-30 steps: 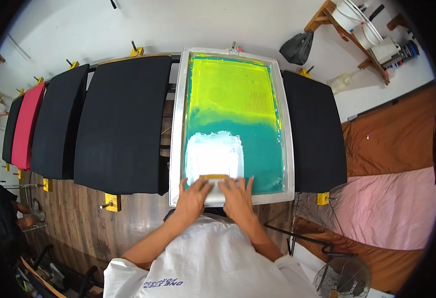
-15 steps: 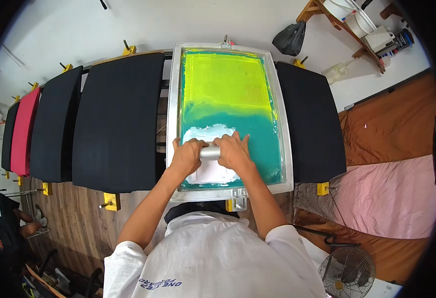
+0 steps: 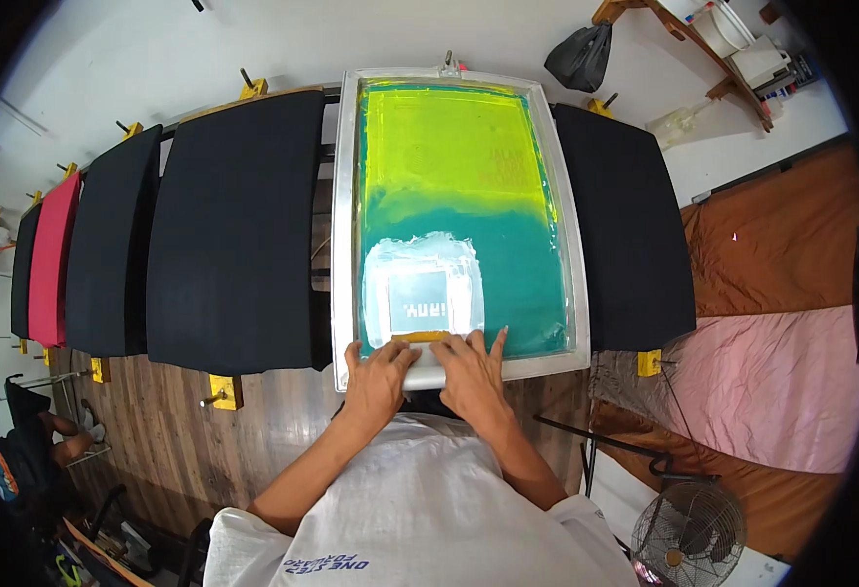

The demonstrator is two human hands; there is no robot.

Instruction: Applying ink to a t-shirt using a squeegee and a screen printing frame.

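Note:
A silver-framed printing screen [image 3: 571, 245] has yellow-green [image 3: 439, 137] across its far part and teal [image 3: 522, 284] nearer. A patch of whitish ink [image 3: 425, 249] at its near left surrounds a thinner area with pale lettering. Both of my hands grip a squeegee with a yellow blade [image 3: 420, 337] at the screen's near edge: my left hand [image 3: 376, 377] closed round its left part, my right hand [image 3: 474, 377] round its right part, some fingers raised. Much of the handle is hidden under my fingers.
Black padded boards [image 3: 229, 235] and a pink one [image 3: 53, 259] stand leftward, another black board [image 3: 625, 235] rightward. A person [image 3: 28, 440] in dark clothing is at the lower left. A wire fan [image 3: 689, 528], brown and pink cloth [image 3: 757, 382], and a shelf [image 3: 679, 49] are at the right.
My hands went forward over the white patch with the squeegee, then came back to the near edge. The patch, solid white earlier, now shows lettering through a thinner layer.

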